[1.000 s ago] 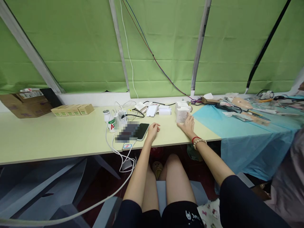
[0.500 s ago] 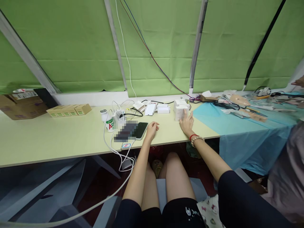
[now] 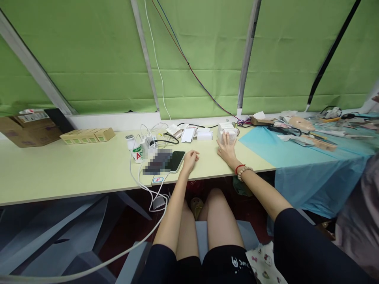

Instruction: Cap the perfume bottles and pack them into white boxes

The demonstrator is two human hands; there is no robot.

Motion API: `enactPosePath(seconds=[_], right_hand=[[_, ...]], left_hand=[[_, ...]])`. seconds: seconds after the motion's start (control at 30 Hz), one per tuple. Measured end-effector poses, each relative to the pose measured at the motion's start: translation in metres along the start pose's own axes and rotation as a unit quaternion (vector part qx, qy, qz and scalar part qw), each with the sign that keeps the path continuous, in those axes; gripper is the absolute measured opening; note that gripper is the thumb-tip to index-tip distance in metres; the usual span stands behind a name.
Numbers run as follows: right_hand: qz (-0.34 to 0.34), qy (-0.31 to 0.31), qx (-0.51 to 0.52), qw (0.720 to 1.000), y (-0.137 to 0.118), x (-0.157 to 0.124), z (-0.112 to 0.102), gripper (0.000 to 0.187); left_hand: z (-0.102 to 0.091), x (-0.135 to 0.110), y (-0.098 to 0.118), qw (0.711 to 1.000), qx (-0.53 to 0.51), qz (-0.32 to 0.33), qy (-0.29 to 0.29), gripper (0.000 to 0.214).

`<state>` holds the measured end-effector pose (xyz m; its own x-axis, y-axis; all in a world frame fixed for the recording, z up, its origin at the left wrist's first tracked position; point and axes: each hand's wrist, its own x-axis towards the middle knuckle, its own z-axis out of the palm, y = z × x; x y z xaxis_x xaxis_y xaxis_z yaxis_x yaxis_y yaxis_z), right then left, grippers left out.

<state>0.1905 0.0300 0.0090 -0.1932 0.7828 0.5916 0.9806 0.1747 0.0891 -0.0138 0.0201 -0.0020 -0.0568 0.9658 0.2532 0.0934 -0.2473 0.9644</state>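
Note:
My right hand [image 3: 227, 150] reaches forward with its fingers spread and held against the front of a block of small white boxes [image 3: 227, 128] near the back of the table. The fingers hide part of the boxes, and they are not wrapped round any of them. My left hand [image 3: 191, 159] rests at the table's front part with its fingers curled in and nothing visible in them. Just left of it lies a phone with a dark screen [image 3: 177, 161]. A larger dark, blurred-out item [image 3: 158, 161] lies beside that phone.
A white bottle [image 3: 137, 152], white cables [image 3: 141, 179] and flat white boxes [image 3: 204, 135] lie on the table [image 3: 97, 169]. Further left are small tan boxes [image 3: 88, 135] and a cardboard carton [image 3: 32, 128]. A blue sheet [image 3: 260, 142] with tools covers the right side.
My right hand has shifted left, from the right side of the white boxes to across their front, with its fingers more spread. My left hand has stayed in place.

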Motion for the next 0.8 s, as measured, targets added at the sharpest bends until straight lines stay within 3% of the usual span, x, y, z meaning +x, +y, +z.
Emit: enactPosePath(seconds=[0.2, 0.33, 0.63, 0.8], right_hand=[[0.145, 0.019, 0.114, 0.983, 0.002, -0.004, 0.005, 0.04], [0.219, -0.003, 0.131, 0.967, 0.003, -0.005, 0.009, 0.044], [0.235, -0.042, 0.104, 0.965, 0.003, -0.007, 0.012, 0.052], [0.233, -0.068, 0.083, 0.967, 0.001, -0.007, 0.007, 0.041]], left_hand=[[0.001, 0.0, -0.001, 1.0, -0.005, -0.001, -0.003, 0.014], [0.002, -0.001, 0.001, 1.0, -0.007, -0.006, 0.002, 0.015], [0.002, -0.002, 0.0, 1.0, -0.005, -0.004, 0.0, 0.015], [0.003, -0.002, 0.002, 1.0, -0.005, -0.008, 0.001, 0.014]])
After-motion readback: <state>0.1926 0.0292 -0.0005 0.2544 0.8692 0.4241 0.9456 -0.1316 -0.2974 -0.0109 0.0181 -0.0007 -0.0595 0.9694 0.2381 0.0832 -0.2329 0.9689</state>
